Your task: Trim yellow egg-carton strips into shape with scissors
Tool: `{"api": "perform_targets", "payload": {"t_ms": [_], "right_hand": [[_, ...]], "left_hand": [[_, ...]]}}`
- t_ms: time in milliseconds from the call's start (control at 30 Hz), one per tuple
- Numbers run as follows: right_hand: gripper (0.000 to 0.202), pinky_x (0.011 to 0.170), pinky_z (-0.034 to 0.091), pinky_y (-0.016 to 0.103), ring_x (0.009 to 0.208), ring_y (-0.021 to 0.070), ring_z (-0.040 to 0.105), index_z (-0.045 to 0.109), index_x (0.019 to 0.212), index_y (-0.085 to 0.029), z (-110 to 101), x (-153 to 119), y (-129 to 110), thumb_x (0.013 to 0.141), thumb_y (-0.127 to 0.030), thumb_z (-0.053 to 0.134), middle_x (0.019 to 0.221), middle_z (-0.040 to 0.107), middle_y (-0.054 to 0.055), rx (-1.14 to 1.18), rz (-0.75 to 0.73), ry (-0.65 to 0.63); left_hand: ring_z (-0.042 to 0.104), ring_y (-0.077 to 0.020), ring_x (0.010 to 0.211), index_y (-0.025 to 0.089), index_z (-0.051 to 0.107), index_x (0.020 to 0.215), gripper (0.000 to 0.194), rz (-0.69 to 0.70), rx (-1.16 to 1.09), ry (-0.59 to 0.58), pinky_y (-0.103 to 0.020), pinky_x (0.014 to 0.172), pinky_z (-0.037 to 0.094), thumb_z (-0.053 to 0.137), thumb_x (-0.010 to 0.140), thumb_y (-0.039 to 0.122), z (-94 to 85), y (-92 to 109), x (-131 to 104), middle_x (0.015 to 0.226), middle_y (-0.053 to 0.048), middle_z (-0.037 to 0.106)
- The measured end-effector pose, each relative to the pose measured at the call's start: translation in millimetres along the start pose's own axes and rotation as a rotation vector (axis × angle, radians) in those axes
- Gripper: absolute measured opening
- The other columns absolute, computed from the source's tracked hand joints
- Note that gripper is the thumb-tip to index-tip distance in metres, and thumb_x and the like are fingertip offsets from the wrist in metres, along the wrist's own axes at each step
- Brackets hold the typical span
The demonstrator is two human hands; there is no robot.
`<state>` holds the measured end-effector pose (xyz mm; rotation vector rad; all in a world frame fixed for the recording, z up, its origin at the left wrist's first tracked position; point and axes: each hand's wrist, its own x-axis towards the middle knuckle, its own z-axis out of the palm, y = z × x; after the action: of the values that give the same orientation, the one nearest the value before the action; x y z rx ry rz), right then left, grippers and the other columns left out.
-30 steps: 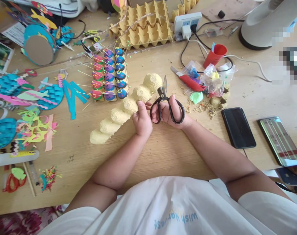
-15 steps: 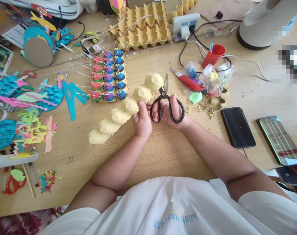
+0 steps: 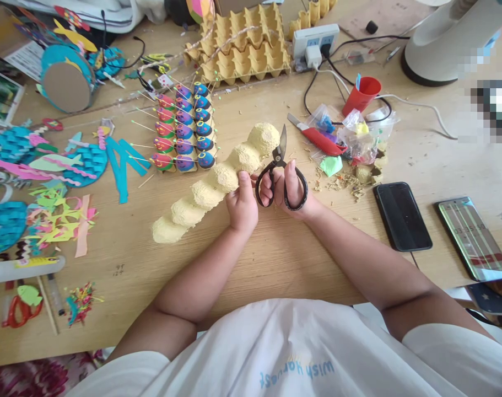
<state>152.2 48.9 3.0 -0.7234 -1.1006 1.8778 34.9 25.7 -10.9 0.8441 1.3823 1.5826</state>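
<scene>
A yellow egg-carton strip (image 3: 207,194) with a row of rounded bumps slants across the middle of the view. My left hand (image 3: 243,205) is closed on its near edge, thumb on top. In my right hand (image 3: 292,190) is a pair of black-handled scissors (image 3: 279,156), with the thumb through one loop and fingers at the other. The scissor blades point away from me, beside the strip's far-right bump; whether they touch it I cannot tell. Some of my right fingers are hidden behind the handles.
Painted egg-carton caterpillars (image 3: 184,130) with pins stand beyond the strip. Behind them lie yellow egg trays (image 3: 242,44). To the right are a red utility knife (image 3: 323,140), a red cup (image 3: 361,95), carton scraps (image 3: 354,184) and a phone (image 3: 403,216). Paper crafts (image 3: 48,160) cover the left.
The strip and my left hand have shifted slightly right. The scissors have turned a little in my right hand, their handle loops now closer together.
</scene>
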Motion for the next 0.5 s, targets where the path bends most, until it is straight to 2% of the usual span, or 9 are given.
{"api": "perform_targets", "payload": {"t_ms": [100,200,367,500], "right_hand": [[0.086,0.059,0.05,0.033,0.068,0.0198,0.061,0.055,0.085,-0.027,-0.1,1.1,3.8,0.08,-0.107,0.024,0.064,0.045,-0.002,-0.029,-0.012,0.032],[0.084,0.057,0.047,0.032,0.065,0.0188,0.057,0.051,0.082,-0.028,-1.5,2.7,7.4,0.08,-0.108,0.023,0.063,0.043,-0.002,-0.057,-0.034,0.047],[0.079,0.055,0.045,0.031,0.059,0.016,0.052,0.046,0.077,-0.028,-4.8,4.5,12.4,0.084,-0.105,0.029,0.061,0.043,-0.003,-0.096,-0.067,0.037],[0.074,0.049,0.04,0.03,0.051,0.0132,0.044,0.044,0.073,-0.027,-7.2,4.7,12.0,0.089,-0.099,0.036,0.057,0.04,-0.005,-0.119,-0.104,0.112]], "left_hand": [[0.075,-0.0164,0.076,0.02,0.078,0.087,0.063,0.032,-0.004,0.02,-0.026,0.067,0.054,0.059,0.094,0.08,1.4,-0.6,0.1,0.077,-0.004,0.075],[0.074,-0.0163,0.081,0.021,0.078,0.085,0.063,0.068,0.033,0.056,-0.027,0.075,0.055,0.057,0.096,0.079,0.7,-4.1,2.1,0.08,-0.004,0.075],[0.071,-0.016,0.087,0.022,0.078,0.086,0.062,0.094,0.046,0.083,-0.028,0.084,0.054,0.055,0.097,0.078,-1.6,-7.7,4.7,0.087,-0.005,0.075],[0.071,-0.0168,0.092,0.022,0.076,0.087,0.059,0.085,0.02,0.092,-0.027,0.084,0.053,0.058,0.097,0.076,0.2,-4.8,5.0,0.091,-0.006,0.076]]}}
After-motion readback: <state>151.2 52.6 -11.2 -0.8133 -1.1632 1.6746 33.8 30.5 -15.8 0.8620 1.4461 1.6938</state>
